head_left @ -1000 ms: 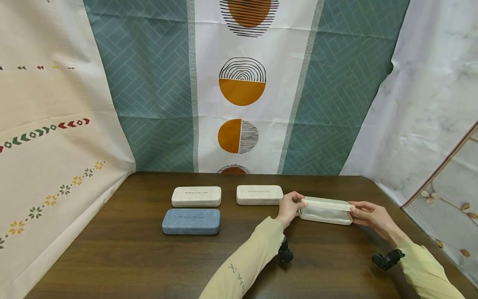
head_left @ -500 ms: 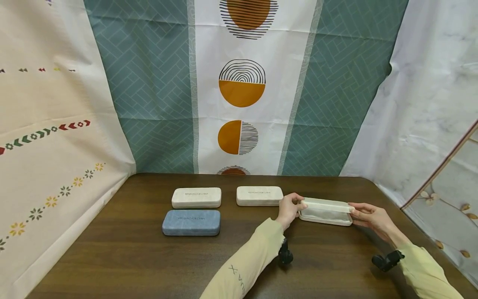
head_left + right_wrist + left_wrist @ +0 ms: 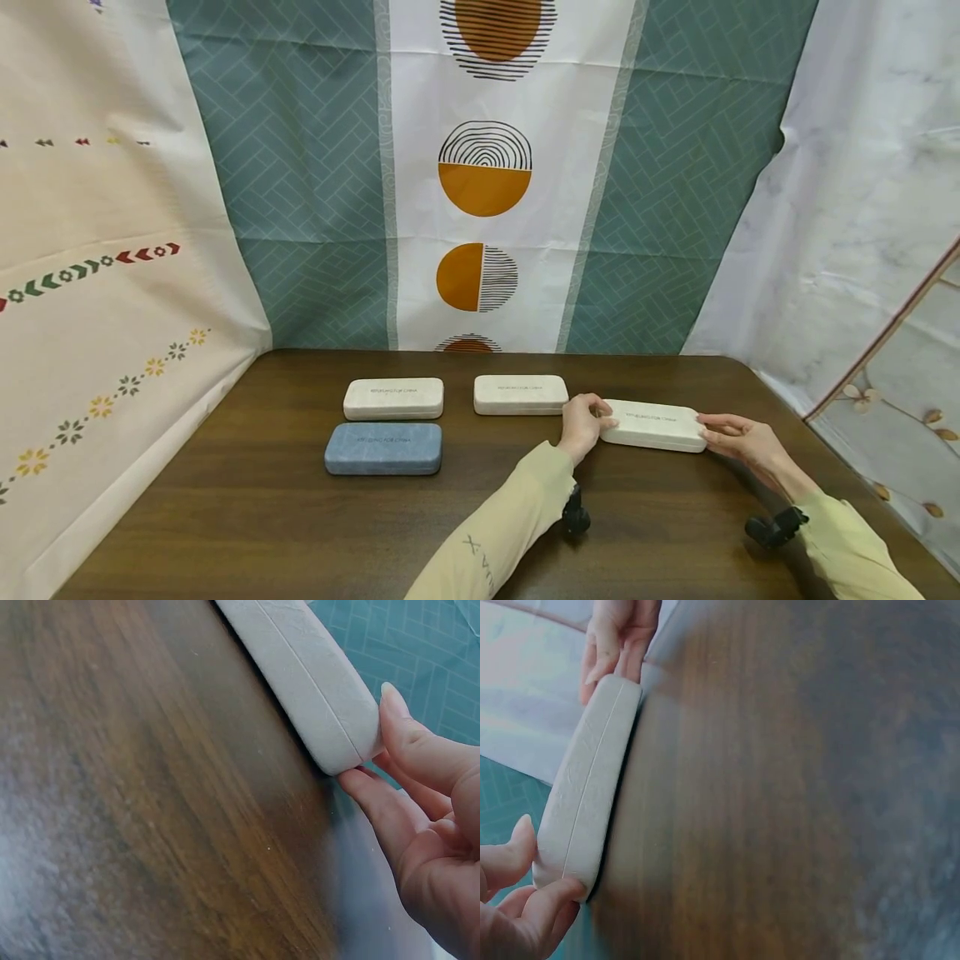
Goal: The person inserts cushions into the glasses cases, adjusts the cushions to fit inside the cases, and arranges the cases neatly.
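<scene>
A white glasses case (image 3: 651, 426) lies closed on the right side of the dark wooden table, its lid meeting the base along a thin seam. My left hand (image 3: 580, 427) grips its left end, with the thumb and fingers on opposite sides in the left wrist view. At the other end, my right hand (image 3: 750, 448) holds the corner between thumb and fingers. The right wrist view shows that thumb (image 3: 409, 731) against the lid side and the fingers low by the base. The inside of the case is hidden.
A second white case (image 3: 521, 394) sits just left of my left hand. Farther left, another white case (image 3: 393, 398) stands behind a blue case (image 3: 383, 448). Patterned cloths hang behind the table (image 3: 247, 533) and along both sides.
The lid of the right-hand case, raised before with the pale interior showing, has come down onto its base. Both hands have stayed at the ends; the other cases have not moved.
</scene>
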Demonstrator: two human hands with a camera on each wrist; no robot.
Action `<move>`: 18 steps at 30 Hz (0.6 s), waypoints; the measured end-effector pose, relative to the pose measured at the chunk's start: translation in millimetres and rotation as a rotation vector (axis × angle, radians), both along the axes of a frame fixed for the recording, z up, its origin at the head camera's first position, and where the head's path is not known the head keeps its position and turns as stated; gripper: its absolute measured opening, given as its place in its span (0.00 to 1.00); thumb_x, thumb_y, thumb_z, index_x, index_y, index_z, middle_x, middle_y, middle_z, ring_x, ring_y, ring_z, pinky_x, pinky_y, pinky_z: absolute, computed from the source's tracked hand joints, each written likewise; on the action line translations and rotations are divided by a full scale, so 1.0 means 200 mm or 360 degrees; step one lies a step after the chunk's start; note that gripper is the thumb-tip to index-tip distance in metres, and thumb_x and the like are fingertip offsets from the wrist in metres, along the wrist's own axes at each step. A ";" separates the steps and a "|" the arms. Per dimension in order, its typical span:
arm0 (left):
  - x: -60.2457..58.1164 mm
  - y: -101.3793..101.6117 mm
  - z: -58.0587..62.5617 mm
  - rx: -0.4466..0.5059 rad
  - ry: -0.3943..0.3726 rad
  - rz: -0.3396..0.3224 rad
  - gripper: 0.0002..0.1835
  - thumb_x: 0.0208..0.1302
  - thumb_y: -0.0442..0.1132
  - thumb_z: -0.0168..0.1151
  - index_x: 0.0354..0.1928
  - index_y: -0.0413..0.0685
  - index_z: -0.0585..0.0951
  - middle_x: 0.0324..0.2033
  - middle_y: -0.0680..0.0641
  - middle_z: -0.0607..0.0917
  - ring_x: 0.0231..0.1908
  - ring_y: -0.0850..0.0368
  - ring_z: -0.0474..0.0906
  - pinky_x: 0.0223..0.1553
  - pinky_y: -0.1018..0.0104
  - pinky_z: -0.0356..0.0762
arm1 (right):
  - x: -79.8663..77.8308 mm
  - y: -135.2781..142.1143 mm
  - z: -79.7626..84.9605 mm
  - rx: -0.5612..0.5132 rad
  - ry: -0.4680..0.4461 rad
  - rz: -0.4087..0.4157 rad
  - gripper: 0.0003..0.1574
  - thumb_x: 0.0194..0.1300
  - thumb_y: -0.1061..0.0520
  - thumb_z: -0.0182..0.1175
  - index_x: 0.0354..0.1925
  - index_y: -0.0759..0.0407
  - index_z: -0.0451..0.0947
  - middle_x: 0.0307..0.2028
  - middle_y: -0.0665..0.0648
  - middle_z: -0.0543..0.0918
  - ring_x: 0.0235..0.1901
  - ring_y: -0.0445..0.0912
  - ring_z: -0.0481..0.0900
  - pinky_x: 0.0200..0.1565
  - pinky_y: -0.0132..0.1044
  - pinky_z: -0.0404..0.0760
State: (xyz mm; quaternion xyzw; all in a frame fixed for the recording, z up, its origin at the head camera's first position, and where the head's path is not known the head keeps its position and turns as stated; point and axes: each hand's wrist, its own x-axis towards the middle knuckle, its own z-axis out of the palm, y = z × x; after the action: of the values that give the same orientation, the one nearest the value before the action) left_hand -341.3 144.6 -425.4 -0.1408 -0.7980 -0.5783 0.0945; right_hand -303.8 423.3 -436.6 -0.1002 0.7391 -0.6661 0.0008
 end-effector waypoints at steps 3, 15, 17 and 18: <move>0.00 0.00 0.00 -0.0024 0.0020 -0.0003 0.09 0.39 0.27 0.73 0.23 0.39 0.82 0.22 0.50 0.77 0.21 0.64 0.65 0.24 0.74 0.67 | 0.00 0.00 0.00 0.0040 -0.0012 -0.0018 0.19 0.62 0.67 0.56 0.52 0.69 0.73 0.43 0.45 0.79 0.42 0.37 0.76 0.40 0.33 0.75; -0.01 0.00 0.01 -0.0213 -0.0013 -0.0031 0.21 0.36 0.29 0.75 0.39 0.39 0.81 0.31 0.49 0.77 0.37 0.55 0.73 0.38 0.72 0.71 | 0.00 0.00 0.01 0.0235 -0.0026 0.0022 0.34 0.64 0.64 0.55 0.63 0.73 0.54 0.54 0.53 0.71 0.46 0.37 0.74 0.43 0.34 0.74; -0.01 -0.01 0.02 -0.0237 -0.0032 -0.0043 0.23 0.37 0.29 0.75 0.41 0.37 0.81 0.33 0.48 0.77 0.38 0.55 0.73 0.39 0.72 0.71 | 0.00 0.00 0.01 0.0300 -0.0019 0.0050 0.37 0.64 0.63 0.54 0.64 0.74 0.50 0.57 0.61 0.66 0.46 0.36 0.73 0.44 0.34 0.74; -0.01 -0.01 0.02 -0.0251 -0.0037 -0.0046 0.23 0.38 0.29 0.75 0.42 0.37 0.80 0.33 0.48 0.76 0.38 0.54 0.73 0.40 0.71 0.71 | -0.01 0.00 0.01 0.0332 -0.0022 0.0063 0.37 0.64 0.63 0.55 0.64 0.74 0.49 0.59 0.65 0.63 0.46 0.35 0.72 0.44 0.34 0.74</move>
State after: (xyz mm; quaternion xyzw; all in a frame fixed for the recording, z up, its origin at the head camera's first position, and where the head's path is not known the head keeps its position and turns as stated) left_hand -343.3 142.3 -421.1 -0.1528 -0.8400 -0.5165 0.0655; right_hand -305.2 423.2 -433.9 -0.1095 0.8022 -0.5862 0.0295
